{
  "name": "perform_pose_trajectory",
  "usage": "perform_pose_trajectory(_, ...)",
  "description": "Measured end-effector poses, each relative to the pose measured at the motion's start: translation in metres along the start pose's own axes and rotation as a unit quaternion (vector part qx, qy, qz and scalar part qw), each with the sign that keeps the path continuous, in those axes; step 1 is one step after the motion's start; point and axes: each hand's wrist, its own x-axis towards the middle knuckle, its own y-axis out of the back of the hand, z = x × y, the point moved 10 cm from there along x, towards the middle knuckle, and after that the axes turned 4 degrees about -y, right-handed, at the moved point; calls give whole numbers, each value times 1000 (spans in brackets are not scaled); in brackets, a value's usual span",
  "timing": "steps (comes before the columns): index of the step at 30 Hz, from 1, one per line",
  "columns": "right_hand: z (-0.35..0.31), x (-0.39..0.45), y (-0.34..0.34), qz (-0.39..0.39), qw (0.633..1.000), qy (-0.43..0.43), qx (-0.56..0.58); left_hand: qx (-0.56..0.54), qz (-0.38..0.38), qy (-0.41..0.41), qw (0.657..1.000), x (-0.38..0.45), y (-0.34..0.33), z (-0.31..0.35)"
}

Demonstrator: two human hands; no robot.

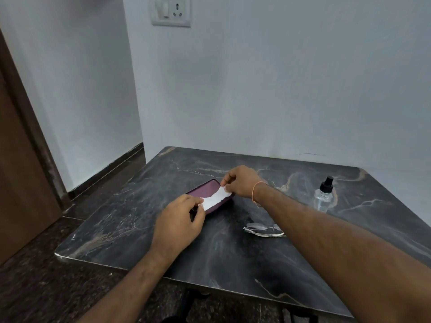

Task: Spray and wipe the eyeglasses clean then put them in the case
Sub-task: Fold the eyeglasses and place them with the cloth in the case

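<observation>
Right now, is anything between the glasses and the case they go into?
Yes. The white cloth, held by both hands, lies across the purple case, which looks shut. The eyeglasses lie apart on the table.

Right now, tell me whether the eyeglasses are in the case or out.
Out. The eyeglasses lie on the table, apart from the purple case, near the right forearm.

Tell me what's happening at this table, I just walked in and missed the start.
A person is holding a white cloth stretched between the left hand and the right hand, just above a purple glasses case on the dark marble table. The eyeglasses lie on the table nearer the person, untouched, partly hidden by the right forearm. A clear spray bottle with a black nozzle stands upright to the right. The glasses are not in the case yet.
</observation>
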Motion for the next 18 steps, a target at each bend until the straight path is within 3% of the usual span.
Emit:
perform_pose_trajectory(11,-9,-4,-9,-23,988,26,-153,85,-48,-5,995,-2,-13,0)
perform_pose_trajectory(18,-7,-5,-7,-41,985,40,-161,101,-61,-5,993,-3,-15,0)
